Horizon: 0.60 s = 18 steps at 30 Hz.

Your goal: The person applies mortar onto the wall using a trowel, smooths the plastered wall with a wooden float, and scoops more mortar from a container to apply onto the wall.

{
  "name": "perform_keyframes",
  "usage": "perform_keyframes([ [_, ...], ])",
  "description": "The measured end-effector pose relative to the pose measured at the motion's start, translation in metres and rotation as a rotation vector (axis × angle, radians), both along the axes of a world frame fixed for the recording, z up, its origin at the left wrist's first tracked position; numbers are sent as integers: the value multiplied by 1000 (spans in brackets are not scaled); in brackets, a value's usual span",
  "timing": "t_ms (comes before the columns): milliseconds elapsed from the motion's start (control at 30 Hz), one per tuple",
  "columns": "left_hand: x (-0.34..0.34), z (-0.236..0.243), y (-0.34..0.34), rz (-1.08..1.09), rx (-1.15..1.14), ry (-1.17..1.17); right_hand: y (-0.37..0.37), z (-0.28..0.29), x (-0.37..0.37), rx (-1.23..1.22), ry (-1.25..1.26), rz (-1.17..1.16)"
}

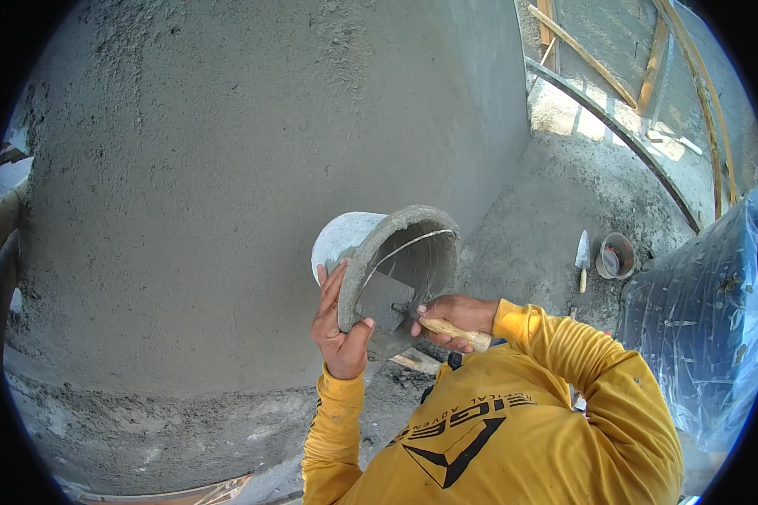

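Observation:
A white bucket (343,236) is tilted on its side in front of me, its mouth facing right. Its rim is crusted with grey mortar, and a thin wire handle crosses the opening. My left hand (340,332) grips the bucket by the near left of the rim, thumb at the edge and fingers along the outside. My right hand (465,313) is closed round the wooden handle of a trowel (453,331). The trowel's flat grey blade reaches inside the bucket's mouth. How much mortar lies deeper in the bucket is hidden.
A tall plastered wall (210,185) stands ahead and left. On the rough floor to the right lie another trowel (583,252) and a small round tub (616,256). Blue plastic sheeting (691,328) wraps a bulky thing at far right. A curved dark strip (619,126) and timber poles (653,67) stand behind.

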<state>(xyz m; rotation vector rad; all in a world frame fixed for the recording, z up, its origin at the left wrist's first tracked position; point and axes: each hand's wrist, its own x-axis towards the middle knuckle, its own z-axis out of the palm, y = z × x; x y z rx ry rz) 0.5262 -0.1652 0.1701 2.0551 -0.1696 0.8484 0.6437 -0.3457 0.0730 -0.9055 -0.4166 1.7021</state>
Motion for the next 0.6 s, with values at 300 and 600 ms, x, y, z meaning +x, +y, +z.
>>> perform_keyframes([
  [300,24,-71,29,326,-918,-26,-29,16,34,338,332,-232],
  [600,-64,-195,59,773,-1016,-19,-71,172,171,559,-966,-1673],
])
